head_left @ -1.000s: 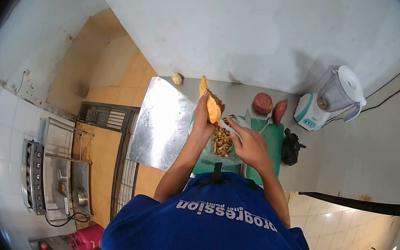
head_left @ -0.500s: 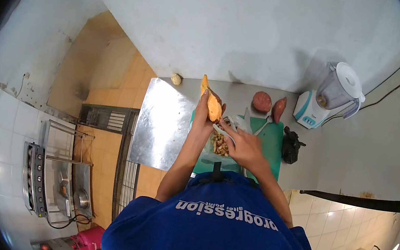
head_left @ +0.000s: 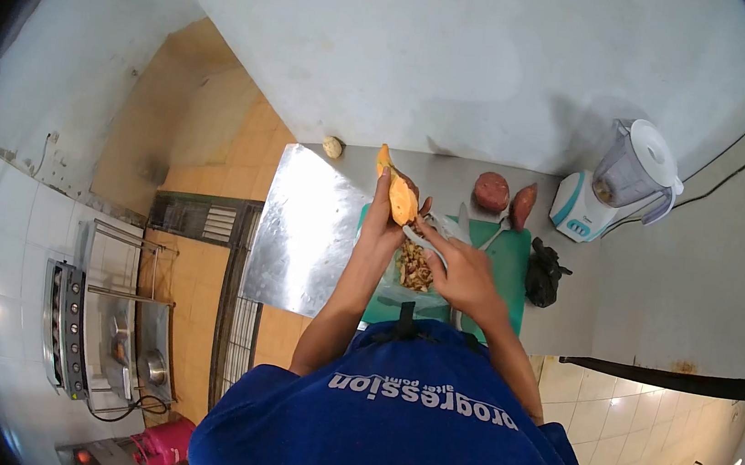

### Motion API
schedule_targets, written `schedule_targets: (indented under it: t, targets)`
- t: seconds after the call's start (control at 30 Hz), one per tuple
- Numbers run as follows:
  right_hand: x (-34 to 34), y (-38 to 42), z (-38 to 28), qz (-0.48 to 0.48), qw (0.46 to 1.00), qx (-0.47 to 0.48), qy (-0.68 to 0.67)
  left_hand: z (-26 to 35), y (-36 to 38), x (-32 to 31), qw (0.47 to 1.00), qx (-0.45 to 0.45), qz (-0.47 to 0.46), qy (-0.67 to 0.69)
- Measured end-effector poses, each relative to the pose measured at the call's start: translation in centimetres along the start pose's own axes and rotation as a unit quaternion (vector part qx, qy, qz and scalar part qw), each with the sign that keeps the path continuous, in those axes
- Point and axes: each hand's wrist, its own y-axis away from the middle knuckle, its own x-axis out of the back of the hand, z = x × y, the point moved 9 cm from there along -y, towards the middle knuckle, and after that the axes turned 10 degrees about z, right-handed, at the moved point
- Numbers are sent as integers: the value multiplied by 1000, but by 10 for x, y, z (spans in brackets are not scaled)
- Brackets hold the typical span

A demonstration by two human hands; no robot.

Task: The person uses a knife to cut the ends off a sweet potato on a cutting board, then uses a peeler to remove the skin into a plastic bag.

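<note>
Head view, with the clock face centred on the heap of chopped-looking brown scraps (head_left: pixel 414 269) and its upper rim toward the wall. The left hand (head_left: pixel 379 224), at between 10 and 11 o'clock, is clamped on a long tuber (head_left: pixel 402 203) with bare orange flesh, which lies just short of 12 o'clock and is held raised, its narrow tip pointing to 11. The right hand (head_left: pixel 464 270), at 3 o'clock, has its fingers closed on a pale slender tool (head_left: pixel 432 245), the far end of which lies at the tuber's lower end; whether the two touch cannot be told. The scraps rest in clear plastic upon a green board (head_left: pixel 510 265). A knife blade (head_left: pixel 464 217) shows at 1 o'clock, beside a further metal utensil (head_left: pixel 494 234). Beyond, on the metal table (head_left: pixel 291 237), stand a broad reddish tuber (head_left: pixel 491 192) at 1, a smaller reddish piece (head_left: pixel 523 207) and a blender (head_left: pixel 580 207) at 2, a black bag (head_left: pixel 544 275) at 3, and a pale round item (head_left: pixel 333 147) between 10 and 11.
</note>
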Motion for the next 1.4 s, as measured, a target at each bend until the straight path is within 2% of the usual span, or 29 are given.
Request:
schedule_targets:
  t: [0.07,0.3,0.43,0.63,0.7,0.73,0.77,0.83,0.87,0.9,0.93,0.97,1.0,1.03,1.1,1.13,1.17,1.23,1.27,1.33,1.4]
  targets:
    - [1,-3,0,13,1000,-3,8,-4,-1,1,1000,5,29,4]
    - [-1,2,4,10,1000,12,22,-7,-13,12,999,36,18,33]
    - [8,-3,-2,35,999,2,25,-9,-4,8,997,23,69,28]
    - [6,-2,-2,57,998,17,7,-8,-1,-6,999,24,12,28]
    - [10,-1,0,37,999,5,10,-15,0,-4,999,36,-5,28]
    - [10,0,2,19,1000,-11,13,-11,17,-16,993,-17,-114,5]
    - [12,-1,0,19,1000,-11,13,-15,19,-17,993,-17,-114,5]
    - [20,-2,1,39,999,-26,17,-2,36,-29,975,-154,-85,-138]
    - [20,-3,1,38,999,-28,16,9,72,-48,876,-332,-124,-327]
    - [20,-5,0,38,999,-25,16,6,60,-43,877,-328,-125,-328]
    - [21,-5,0,40,999,-22,16,-1,24,-18,954,-212,-58,-204]
    - [21,-2,1,43,999,-23,18,-13,2,1,993,-89,10,-72]
    - [18,2,4,27,999,-21,15,-16,3,-8,999,5,-15,41]
    - [16,3,6,10,1000,-18,11,-11,-1,-12,999,2,-20,41]
    - [17,7,13,-1,1000,-26,11,-6,-9,-4,989,36,26,139]
    - [14,10,16,-14,999,-38,11,5,-9,-13,993,19,-35,108]
    - [12,11,17,-16,999,-40,10,12,-12,-5,996,-4,5,90]
    - [23,5,12,55,998,-14,-17,20,-2,-10,996,-22,42,71]
    - [23,1,9,53,998,-15,-18,18,-1,-6,996,-22,45,71]
    - [24,-9,-7,35,999,-10,-7,9,-1,-14,998,-23,-27,50]
    - [12,-8,-5,25,999,-7,22,1,-1,-10,998,-15,-27,56]
